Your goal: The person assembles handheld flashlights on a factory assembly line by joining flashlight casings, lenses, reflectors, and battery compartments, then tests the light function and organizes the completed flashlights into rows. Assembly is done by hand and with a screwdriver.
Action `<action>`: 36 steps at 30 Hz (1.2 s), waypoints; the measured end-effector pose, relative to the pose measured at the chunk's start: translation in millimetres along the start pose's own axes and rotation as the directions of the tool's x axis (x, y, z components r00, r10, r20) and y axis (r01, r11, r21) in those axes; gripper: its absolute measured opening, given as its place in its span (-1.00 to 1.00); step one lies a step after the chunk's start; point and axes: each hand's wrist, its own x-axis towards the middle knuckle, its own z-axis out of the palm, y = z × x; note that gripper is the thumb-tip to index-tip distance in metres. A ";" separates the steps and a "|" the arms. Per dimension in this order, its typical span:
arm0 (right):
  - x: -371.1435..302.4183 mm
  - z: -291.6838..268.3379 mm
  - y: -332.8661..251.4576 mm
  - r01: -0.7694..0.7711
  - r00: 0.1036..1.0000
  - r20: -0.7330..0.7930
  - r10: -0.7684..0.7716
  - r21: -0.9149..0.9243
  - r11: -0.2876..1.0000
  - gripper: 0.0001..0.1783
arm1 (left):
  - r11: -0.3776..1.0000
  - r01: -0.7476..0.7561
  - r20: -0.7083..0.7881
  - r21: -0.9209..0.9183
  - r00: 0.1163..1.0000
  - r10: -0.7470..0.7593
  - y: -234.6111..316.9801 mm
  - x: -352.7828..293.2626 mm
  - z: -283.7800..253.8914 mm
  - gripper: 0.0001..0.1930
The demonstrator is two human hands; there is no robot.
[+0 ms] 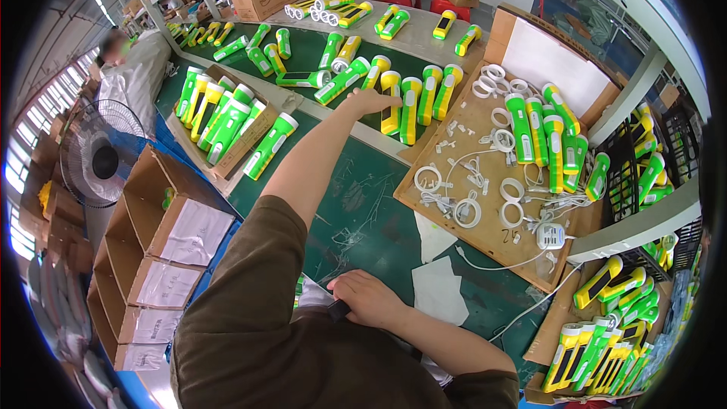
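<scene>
My left hand (372, 101) reaches out over the green workbench (356, 189), its fingers closed on a yellow flashlight (389, 121) with a dark panel. That flashlight stands at the left end of a short row beside several green and yellow flashlights (410, 110). Close to my body, at the bench's near edge, my right hand (367, 297) is curled. A small black block-shaped thing (338, 309) shows against it; its kind and most of the palm side are hidden. Two torn white sheets (439, 291) lie on the bench to the right of that hand.
A shallow board tray (413, 195) at right holds white rings, cables and flashlights. Boxes of flashlights stand at left (227, 163) and lower right (534, 394). A divided carton (125, 257) and a fan (104, 160) are at left. Metal shelf posts (644, 91) frame the right.
</scene>
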 end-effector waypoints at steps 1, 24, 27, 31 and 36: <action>-1.0 1.7 0.5 -0.003 1.000 -0.004 0.003 0.004 1.000 -0.67 | 0.999 0.003 -0.030 -0.040 1.000 -0.004 -1.1 3.7 3.3 0.16; -0.8 -3.5 0.5 -0.024 0.998 0.064 0.024 0.000 1.000 -0.53 | 0.995 -0.017 -0.071 0.099 0.997 0.024 37.1 -14.5 0.2 0.11; -1.5 -7.3 0.6 -0.072 0.995 0.075 0.070 0.016 0.997 -0.56 | 0.993 0.094 -0.007 0.072 0.996 -0.094 47.2 -30.1 8.8 0.22; 1.6 -5.9 -2.7 -0.035 0.999 0.010 0.034 0.029 0.999 -0.62 | 0.990 0.107 0.037 0.094 0.993 -0.111 42.4 -35.2 8.5 0.23; -0.1 -6.2 -0.4 -0.069 0.995 0.074 0.068 0.013 0.998 -0.56 | 0.992 0.123 -0.008 0.006 0.992 -0.123 54.5 -45.3 11.2 0.12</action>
